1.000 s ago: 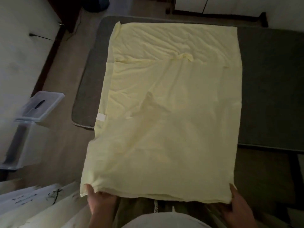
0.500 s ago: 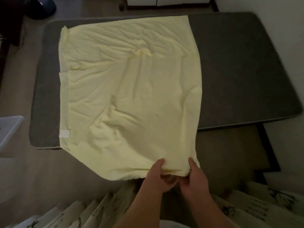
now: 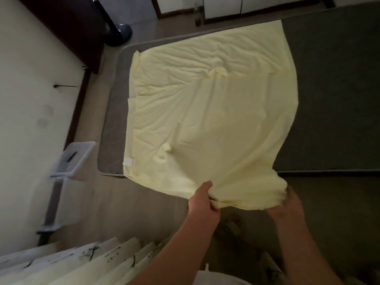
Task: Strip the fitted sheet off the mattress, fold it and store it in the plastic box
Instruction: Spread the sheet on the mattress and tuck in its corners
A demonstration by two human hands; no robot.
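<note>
A pale yellow fitted sheet point(image 3: 213, 112), folded and creased, lies spread over the left part of a dark grey mattress point(image 3: 333, 89). Its near edge hangs off the mattress, bunched between my hands. My left hand point(image 3: 202, 200) pinches the gathered near edge, thumb on top. My right hand point(image 3: 287, 204) holds the same edge further right, its fingers mostly hidden under the cloth. A clear plastic box point(image 3: 70, 161) with its lid stands against the left wall.
A white wall runs along the left. At the back stand a dark wooden cabinet point(image 3: 67, 23), a fan base point(image 3: 121, 33) and a bottle point(image 3: 198, 15). Pale printed fabric point(image 3: 82, 262) lies at the bottom left. Bare floor shows between mattress and wall.
My hands went from the sheet's two near corners to its near right corner, then spread apart along the gathered edge. The view swung right, then back left.
</note>
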